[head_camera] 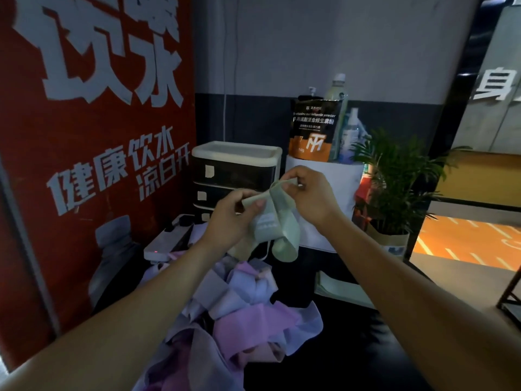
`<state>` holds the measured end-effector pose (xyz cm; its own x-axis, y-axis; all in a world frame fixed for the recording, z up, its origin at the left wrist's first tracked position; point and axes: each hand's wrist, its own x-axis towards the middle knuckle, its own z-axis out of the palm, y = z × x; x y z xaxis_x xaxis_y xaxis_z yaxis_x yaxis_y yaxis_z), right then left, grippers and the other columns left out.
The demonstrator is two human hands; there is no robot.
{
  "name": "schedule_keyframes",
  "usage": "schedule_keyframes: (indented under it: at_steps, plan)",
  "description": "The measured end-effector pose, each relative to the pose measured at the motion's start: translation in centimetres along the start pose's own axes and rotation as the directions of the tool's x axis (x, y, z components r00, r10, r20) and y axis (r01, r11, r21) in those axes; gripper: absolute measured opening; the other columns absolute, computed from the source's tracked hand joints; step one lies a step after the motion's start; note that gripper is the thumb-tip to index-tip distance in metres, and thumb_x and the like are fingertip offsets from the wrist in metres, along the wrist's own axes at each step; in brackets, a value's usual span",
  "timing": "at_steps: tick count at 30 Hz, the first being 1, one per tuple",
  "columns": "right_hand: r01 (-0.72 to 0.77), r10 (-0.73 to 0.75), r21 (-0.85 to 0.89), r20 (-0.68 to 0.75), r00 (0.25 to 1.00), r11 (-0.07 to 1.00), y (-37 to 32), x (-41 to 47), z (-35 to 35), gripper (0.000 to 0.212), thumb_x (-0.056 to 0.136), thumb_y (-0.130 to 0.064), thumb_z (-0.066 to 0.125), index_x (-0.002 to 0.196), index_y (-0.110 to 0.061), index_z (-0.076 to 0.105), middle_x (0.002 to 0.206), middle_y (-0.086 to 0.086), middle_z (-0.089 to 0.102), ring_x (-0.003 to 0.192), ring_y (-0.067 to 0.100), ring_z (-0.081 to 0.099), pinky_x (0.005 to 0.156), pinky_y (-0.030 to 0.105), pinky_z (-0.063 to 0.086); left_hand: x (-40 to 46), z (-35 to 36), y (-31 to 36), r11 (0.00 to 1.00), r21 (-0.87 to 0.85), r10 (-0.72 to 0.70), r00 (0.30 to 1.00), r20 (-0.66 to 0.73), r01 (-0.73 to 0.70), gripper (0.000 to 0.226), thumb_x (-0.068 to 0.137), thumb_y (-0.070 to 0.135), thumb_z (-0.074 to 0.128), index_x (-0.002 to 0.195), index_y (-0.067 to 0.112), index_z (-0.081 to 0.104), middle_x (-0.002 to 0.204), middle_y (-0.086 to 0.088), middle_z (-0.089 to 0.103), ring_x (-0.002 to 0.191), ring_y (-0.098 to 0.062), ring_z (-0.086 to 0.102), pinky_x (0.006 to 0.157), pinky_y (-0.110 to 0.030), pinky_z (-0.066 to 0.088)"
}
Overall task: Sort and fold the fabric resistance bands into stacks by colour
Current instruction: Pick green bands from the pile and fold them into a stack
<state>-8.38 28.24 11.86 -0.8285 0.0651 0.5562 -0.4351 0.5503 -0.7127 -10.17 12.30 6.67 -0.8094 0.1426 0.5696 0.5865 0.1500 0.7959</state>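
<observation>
Up in the air, both hands pinch a pale green band, a soft woven loop twisted and drooping: left hand at one end, right hand at the other. Below it sprawls a crumpled pile of lilac and pink bands.

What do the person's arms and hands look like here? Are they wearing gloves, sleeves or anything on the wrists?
Both arms are bare right down to the picture's lower edge, with no sleeve showing. The left hand and right hand wear no gloves. No watch, bracelet or ring can be seen on either wrist or on the fingers that show. There are no marks or tattoos to make out in this dim light.
</observation>
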Motion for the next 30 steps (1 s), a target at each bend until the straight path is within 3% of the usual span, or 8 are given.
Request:
schedule_keyframes:
  at_steps: [3, 6, 13, 19, 22, 24, 26, 30]
  plan:
    - [0.006, -0.004, 0.051, -0.035, 0.999, 0.999, -0.7, -0.3, -0.6, 0.015, 0.089, -0.006, 0.055, 0.083, -0.018, 0.060, 0.081, -0.003, 0.061, 0.073, 0.010, 0.054, 0.067, 0.021, 0.043, -0.2, -0.1, 1.3, 0.998, -0.011, 0.059, 0.997, -0.043, -0.059, 0.015, 0.092, 0.019, 0.056, 0.088, 0.007, 0.066, 0.076, 0.005, 0.060, 0.066, 0.005, 0.054, 0.061, -0.011, 0.043]
    - [0.018, -0.015, 0.034, -0.065, 0.998, 0.999, -1.0, -0.8, -1.2, 0.013, 0.089, -0.006, 0.058, 0.086, -0.018, 0.062, 0.082, -0.004, 0.061, 0.074, 0.010, 0.055, 0.068, 0.021, 0.043, -0.4, -0.6, 2.1, 0.995, -0.101, -0.004, 0.993, -0.119, -0.008, 0.017, 0.092, 0.019, 0.056, 0.079, 0.016, 0.065, 0.071, 0.004, 0.058, 0.063, -0.001, 0.051, 0.060, -0.017, 0.043]
    - [-0.063, 0.065, 0.021, -0.153, 0.986, 0.998, 0.7, -2.4, -2.8, 0.011, 0.088, -0.003, 0.057, 0.089, -0.009, 0.066, 0.087, 0.003, 0.062, 0.083, 0.019, 0.057, 0.077, 0.033, 0.047, -0.8, -4.0, 0.4, 0.935, -0.279, -0.309, 0.889, -0.337, 0.219, 0.016, 0.094, 0.021, 0.055, 0.081, 0.019, 0.064, 0.084, -0.006, 0.063, 0.087, -0.025, 0.057, 0.087, -0.046, 0.050]
    - [-0.088, 0.072, -0.075, -0.194, 0.978, 0.993, 1.8, -3.4, -3.4, 0.012, 0.088, -0.002, 0.057, 0.093, -0.004, 0.068, 0.087, 0.005, 0.063, 0.081, 0.017, 0.055, 0.070, 0.026, 0.043, -1.5, -5.7, -1.8, 0.902, -0.264, -0.427, 0.787, -0.445, 0.341, 0.027, 0.094, 0.023, 0.055, 0.068, 0.015, 0.055, 0.075, -0.011, 0.054, 0.078, -0.025, 0.050, 0.075, -0.039, 0.045]
    - [-0.115, 0.090, -0.097, -0.228, 0.970, 0.989, 2.4, -3.8, -3.7, 0.012, 0.088, -0.002, 0.057, 0.093, -0.003, 0.068, 0.087, 0.005, 0.062, 0.082, 0.017, 0.055, 0.069, 0.024, 0.040, -2.0, -6.9, -3.0, 0.875, -0.220, -0.481, 0.727, -0.491, 0.431, 0.030, 0.094, 0.024, 0.054, 0.066, 0.013, 0.052, 0.085, -0.018, 0.054, 0.084, -0.030, 0.053, 0.085, -0.045, 0.050]
    - [-0.137, 0.107, -0.111, -0.236, 0.966, 0.984, 2.7, -4.1, -3.5, 0.013, 0.089, -0.002, 0.056, 0.093, -0.003, 0.067, 0.088, 0.005, 0.062, 0.082, 0.017, 0.054, 0.069, 0.025, 0.040, -2.5, -7.0, -3.3, 0.863, -0.132, -0.479, 0.709, -0.518, 0.487, 0.030, 0.096, 0.022, 0.051, 0.072, 0.004, 0.054, 0.080, -0.018, 0.054, 0.082, -0.031, 0.053, 0.079, -0.042, 0.051]
    - [-0.141, 0.113, -0.130, -0.202, 0.973, 0.981, 2.9, -4.4, -2.8, 0.013, 0.089, -0.003, 0.055, 0.092, -0.005, 0.067, 0.088, 0.004, 0.062, 0.082, 0.016, 0.054, 0.069, 0.023, 0.038, -3.0, -6.8, -3.0, 0.841, 0.080, -0.427, 0.748, -0.508, 0.534, 0.028, 0.096, 0.018, 0.048, 0.090, -0.007, 0.057, 0.076, -0.015, 0.052, 0.073, -0.027, 0.049, 0.066, -0.034, 0.043]
    - [0.015, -0.021, -0.178, -0.036, 0.999, 0.984, 2.5, -5.3, -1.3, 0.014, 0.089, -0.003, 0.054, 0.090, -0.008, 0.066, 0.088, 0.002, 0.064, 0.078, 0.013, 0.053, 0.059, 0.012, 0.036, -4.0, -6.1, -1.7, 0.692, 0.498, -0.420, 0.853, -0.310, 0.522, 0.035, 0.088, 0.020, 0.055, 0.118, 0.002, 0.048, 0.123, -0.018, 0.039, 0.098, -0.034, 0.048, 0.086, -0.037, 0.045]
